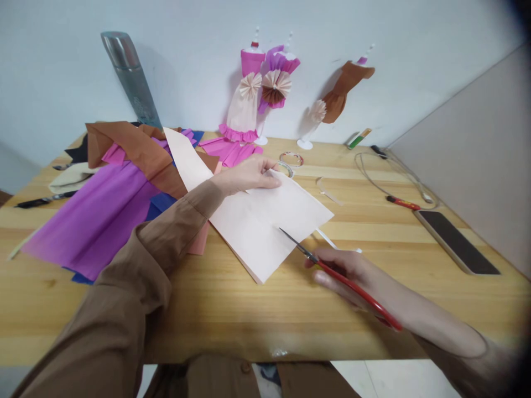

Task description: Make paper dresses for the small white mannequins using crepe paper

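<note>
My left hand [253, 176] grips a sheet of pale cream paper [265, 237] by its far edge, with thumb and fingers closed on it. The sheet looks folded, and a long strip of it reaches back to the left. In my right hand [344, 271] is a pair of red-handled scissors [357, 293], its blades pointing left over the near right part of the paper. The tip lies at the paper's middle. Whether the blades are slightly apart is hard to see.
Crumpled purple paper [95, 221] and brown paper [128, 149] lie at the left, near a grey bottle [133, 83]. Small dress stands with a pink dress [253, 63] and a brown dress [342, 91] line the wall. A phone [456, 240], red cutter [402, 203] and cable [365, 171] lie right.
</note>
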A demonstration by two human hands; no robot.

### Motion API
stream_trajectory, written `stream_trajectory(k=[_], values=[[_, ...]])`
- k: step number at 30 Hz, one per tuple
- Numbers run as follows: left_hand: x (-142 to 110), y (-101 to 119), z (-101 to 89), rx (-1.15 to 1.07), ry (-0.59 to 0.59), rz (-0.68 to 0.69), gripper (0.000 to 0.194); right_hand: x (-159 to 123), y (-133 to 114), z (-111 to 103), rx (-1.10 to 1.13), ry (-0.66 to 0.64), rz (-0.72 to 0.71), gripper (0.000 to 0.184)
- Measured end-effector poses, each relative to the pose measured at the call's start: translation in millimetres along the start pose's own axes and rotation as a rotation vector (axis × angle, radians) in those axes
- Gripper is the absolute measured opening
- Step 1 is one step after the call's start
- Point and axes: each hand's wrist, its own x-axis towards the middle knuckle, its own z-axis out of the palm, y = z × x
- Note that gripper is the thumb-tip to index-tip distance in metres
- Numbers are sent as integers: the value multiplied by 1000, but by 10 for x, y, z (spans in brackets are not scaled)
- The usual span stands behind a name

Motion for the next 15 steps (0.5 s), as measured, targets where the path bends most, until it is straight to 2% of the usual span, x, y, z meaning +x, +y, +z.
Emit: stream_trajectory(k=[8, 15], values=[[4, 15, 14, -12, -24, 6, 6, -27, 68, -17, -129, -15, -39, 44], [7, -16, 29, -21, -28, 1, 6, -118, 5, -87, -125, -35, -96, 42]])
